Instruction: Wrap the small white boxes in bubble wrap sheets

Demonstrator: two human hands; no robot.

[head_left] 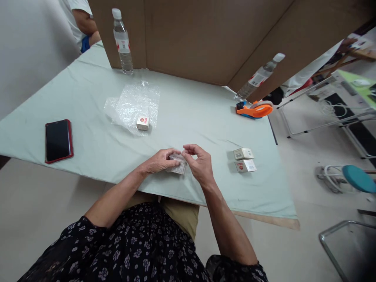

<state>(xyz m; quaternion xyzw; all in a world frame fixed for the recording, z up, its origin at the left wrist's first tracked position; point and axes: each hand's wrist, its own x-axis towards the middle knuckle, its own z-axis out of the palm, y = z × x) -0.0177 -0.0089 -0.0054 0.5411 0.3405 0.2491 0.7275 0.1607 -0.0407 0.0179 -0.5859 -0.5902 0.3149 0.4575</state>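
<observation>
Near the front edge of the table, my left hand (161,160) is closed around a small bubble-wrapped box (178,166), its thumb lying across the top. Close beside it on the right, my right hand (199,162) has thumb and forefinger drawn together in a pinch at the wrapped box's upper corner. What sits between those fingertips is too small to make out. Farther back on the left, sheets of bubble wrap (132,101) lie flat, with a small printed box (143,123) on their front part. Two more small boxes (245,165) stand side by side to the right of my hands.
An orange tape dispenser (260,109) lies at the back right. Water bottles (122,45) stand against a tall cardboard panel (188,39) behind the table. A tablet in a red case (58,141) lies at left. A person's arm (85,21) shows beyond the far left corner.
</observation>
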